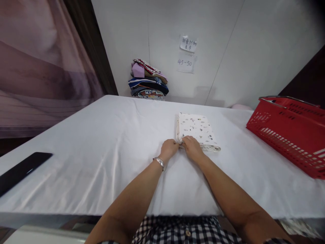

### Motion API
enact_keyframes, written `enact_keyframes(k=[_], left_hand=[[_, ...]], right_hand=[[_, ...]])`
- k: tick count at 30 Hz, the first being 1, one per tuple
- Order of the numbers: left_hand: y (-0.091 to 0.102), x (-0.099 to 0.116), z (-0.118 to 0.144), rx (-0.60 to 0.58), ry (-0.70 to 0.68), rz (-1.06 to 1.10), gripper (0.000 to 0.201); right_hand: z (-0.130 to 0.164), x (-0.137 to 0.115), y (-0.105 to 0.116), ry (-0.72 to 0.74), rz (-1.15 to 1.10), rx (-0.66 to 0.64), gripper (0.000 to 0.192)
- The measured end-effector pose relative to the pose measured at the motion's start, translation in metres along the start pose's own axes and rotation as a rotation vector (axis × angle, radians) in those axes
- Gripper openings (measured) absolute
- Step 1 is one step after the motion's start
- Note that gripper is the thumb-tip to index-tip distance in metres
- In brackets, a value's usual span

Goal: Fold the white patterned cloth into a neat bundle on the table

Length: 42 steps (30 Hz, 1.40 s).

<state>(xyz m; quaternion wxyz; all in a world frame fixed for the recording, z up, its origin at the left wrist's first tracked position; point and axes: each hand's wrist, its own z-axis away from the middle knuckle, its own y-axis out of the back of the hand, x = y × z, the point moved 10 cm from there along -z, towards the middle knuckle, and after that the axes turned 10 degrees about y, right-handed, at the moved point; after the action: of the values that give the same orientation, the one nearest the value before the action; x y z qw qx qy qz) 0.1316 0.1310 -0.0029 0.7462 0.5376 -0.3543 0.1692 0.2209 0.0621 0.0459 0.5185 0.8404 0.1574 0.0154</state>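
Observation:
A white cloth (pixel 195 127) with small printed motifs lies on the table, folded into a thick, flat rectangle. Both of my hands meet at its near left corner. My left hand (pixel 169 148), with a silver bracelet at the wrist, is closed and pinches the corner edge from the left. From the right, my right hand (pixel 192 147) grips the same corner, thumb and fingers bent over the layers. The fingertips are partly hidden where the hands come together.
A white tablecloth (pixel 83 145) covers the table. At the right edge stands a red plastic basket (pixel 286 132) with metal handles. A dark flat phone-like object (pixel 24 171) lies at the left. Folded fabrics (pixel 148 81) are stacked at the back against the wall, below paper notes (pixel 187 62).

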Motion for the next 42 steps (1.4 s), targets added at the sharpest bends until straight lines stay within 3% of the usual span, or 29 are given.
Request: enact_keyframes(k=[6,14,20,26,30,34,42], left_hand=[[-0.004,-0.012,-0.005,-0.129,0.111,0.227,0.016],[-0.009,-0.011,-0.003,-0.188,0.100,0.360,0.022],[-0.007,-0.005,0.002,-0.219,0.052,0.446,0.016],[0.006,0.002,0.006,0.032,-0.019,0.072,0.024],[-0.004,0.010,0.007,0.047,0.008,-0.100,0.030],[-0.011,0.017,0.006,0.040,0.032,-0.199,0.024],[-0.008,0.019,0.009,0.068,0.037,-0.121,0.014]], right_hand=[[0.000,0.000,0.000,0.000,-0.001,0.011,0.021],[0.001,-0.002,-0.010,-0.001,0.001,-0.036,0.013],[0.003,0.013,0.001,-0.118,-0.050,0.084,0.008],[0.006,0.019,0.014,-0.137,-0.090,0.160,0.011],[0.002,0.018,0.013,-0.105,-0.060,0.129,0.011],[-0.001,0.015,0.009,-0.051,-0.035,0.084,0.010],[-0.001,0.015,0.011,-0.056,-0.075,0.091,0.010]])
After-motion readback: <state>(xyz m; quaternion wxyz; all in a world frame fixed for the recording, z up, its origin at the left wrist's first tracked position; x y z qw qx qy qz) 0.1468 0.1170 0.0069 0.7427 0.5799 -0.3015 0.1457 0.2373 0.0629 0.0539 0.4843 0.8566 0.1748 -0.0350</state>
